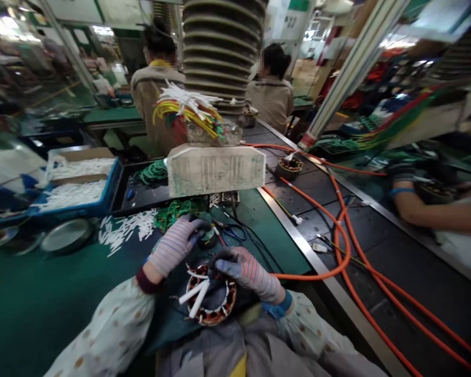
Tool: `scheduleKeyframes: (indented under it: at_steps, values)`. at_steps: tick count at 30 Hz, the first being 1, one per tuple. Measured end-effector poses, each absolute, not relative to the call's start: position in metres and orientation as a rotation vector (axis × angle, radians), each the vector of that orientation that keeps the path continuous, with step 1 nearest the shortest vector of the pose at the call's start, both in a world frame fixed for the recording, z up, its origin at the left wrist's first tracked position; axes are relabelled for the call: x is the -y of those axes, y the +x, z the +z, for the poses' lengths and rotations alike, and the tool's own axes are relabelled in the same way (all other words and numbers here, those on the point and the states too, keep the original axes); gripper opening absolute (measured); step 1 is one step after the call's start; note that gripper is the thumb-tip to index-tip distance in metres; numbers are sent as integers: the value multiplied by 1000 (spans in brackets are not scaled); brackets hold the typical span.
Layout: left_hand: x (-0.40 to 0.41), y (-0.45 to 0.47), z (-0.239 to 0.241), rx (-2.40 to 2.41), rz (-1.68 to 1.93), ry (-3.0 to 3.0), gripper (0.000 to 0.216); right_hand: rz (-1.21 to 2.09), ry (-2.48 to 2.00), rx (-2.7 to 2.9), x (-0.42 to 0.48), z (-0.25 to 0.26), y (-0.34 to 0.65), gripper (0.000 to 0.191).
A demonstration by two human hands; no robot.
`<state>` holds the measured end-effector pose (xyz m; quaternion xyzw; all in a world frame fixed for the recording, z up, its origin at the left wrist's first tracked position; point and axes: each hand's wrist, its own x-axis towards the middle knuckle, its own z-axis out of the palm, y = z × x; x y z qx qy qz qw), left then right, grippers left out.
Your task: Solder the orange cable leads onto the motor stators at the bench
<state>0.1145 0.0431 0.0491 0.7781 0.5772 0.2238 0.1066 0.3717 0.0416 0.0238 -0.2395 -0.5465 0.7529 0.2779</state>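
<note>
A round motor stator with copper windings and white sleeved leads lies at the near edge of the green bench, close to my body. My right hand, in a striped glove, rests curled on the stator's upper right rim. My left hand, also gloved, is closed around a small dark object just beyond the stator; I cannot make out what it is.
Loose white sleeves and green wire lie ahead. A blue tray of sleeves stands at the left, a white block with coloured wires ahead. Orange cables cross the dark conveyor; another stator rides it. Co-workers stand behind and sit at right.
</note>
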Motion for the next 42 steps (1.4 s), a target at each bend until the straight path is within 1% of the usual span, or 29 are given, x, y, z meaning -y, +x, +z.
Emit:
scheduleKeyframes:
  at_steps: [2,3,5,7,9,12,15,18,20,22,24,27,30,32,34,36,38,40,42]
  values:
    - [-29,119,47,-1632,674,2301,31,1971,-620,1516,-36,28,372,53]
    - [-20,122,44,-1565,652,2306,30,1882,-601,1571,-30,29,372,48]
    - [0,129,31,-1465,598,2296,29,1565,-555,1712,-14,28,370,37]
    - [20,135,9,-1517,691,2280,29,1228,-516,1794,1,22,363,29]
    - [36,136,-18,-1645,844,2311,33,1092,-569,1780,7,12,352,26]
    - [49,134,-40,-1947,1018,2255,34,1136,-813,1685,-3,0,332,29]
    - [49,129,-21,-2027,929,2056,35,1247,-925,1590,-19,0,320,31]
    - [44,127,22,-1915,915,1809,39,1564,-784,1536,-31,13,324,35]
    - [41,130,45,-1801,993,1688,44,1858,-622,1509,-40,25,333,44]
    - [38,136,59,-1677,1090,1589,40,2105,-511,1496,-48,37,342,54]
    - [36,146,66,-1594,1187,1533,30,2240,-513,1497,-53,46,350,57]
    - [34,158,74,-1574,1333,1536,16,2229,-623,1480,-54,48,355,56]
    - [36,156,79,-1675,1431,1657,13,2135,-713,1431,-47,44,355,56]
    - [39,148,77,-1761,1338,1893,20,2107,-737,1417,-43,42,353,56]
    - [39,141,72,-1773,1148,2129,28,2096,-753,1419,-40,43,351,54]
    - [35,138,69,-1788,1064,2201,28,2081,-764,1412,-39,44,350,52]
    - [29,139,73,-1911,1130,2080,22,2055,-784,1394,-38,46,350,49]
    - [24,145,81,-2032,1265,1836,22,2011,-828,1382,-36,46,350,47]
    - [21,151,89,-1938,1361,1615,23,1958,-882,1370,-34,47,350,44]
